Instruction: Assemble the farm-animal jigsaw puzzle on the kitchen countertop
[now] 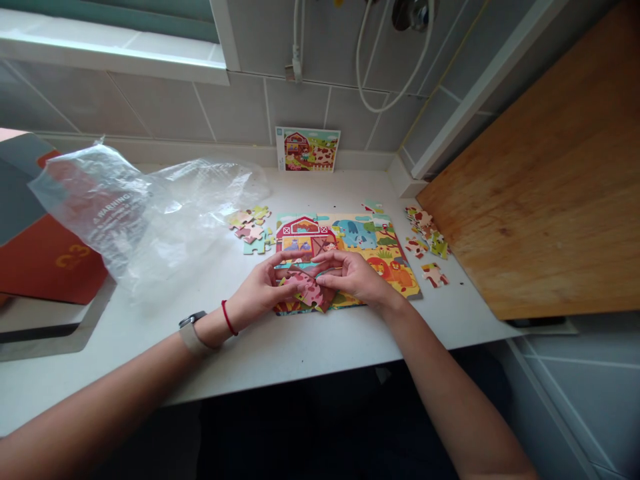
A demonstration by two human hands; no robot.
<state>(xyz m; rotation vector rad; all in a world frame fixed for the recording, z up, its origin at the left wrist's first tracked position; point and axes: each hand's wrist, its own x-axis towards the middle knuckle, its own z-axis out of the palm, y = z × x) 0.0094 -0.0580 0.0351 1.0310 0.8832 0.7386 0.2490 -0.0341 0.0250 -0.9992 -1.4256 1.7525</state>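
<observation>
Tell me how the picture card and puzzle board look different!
The picture card stands by the wall; the puzzle board lies flat on the table. The card looks smaller than the board. The card's right side shows a cow, the board's shows lions. Both show a red barn.

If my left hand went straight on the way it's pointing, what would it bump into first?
Past the pink puzzle piece it holds, your left hand would probably meet your right hand first, though depth is hard to judge.
</observation>
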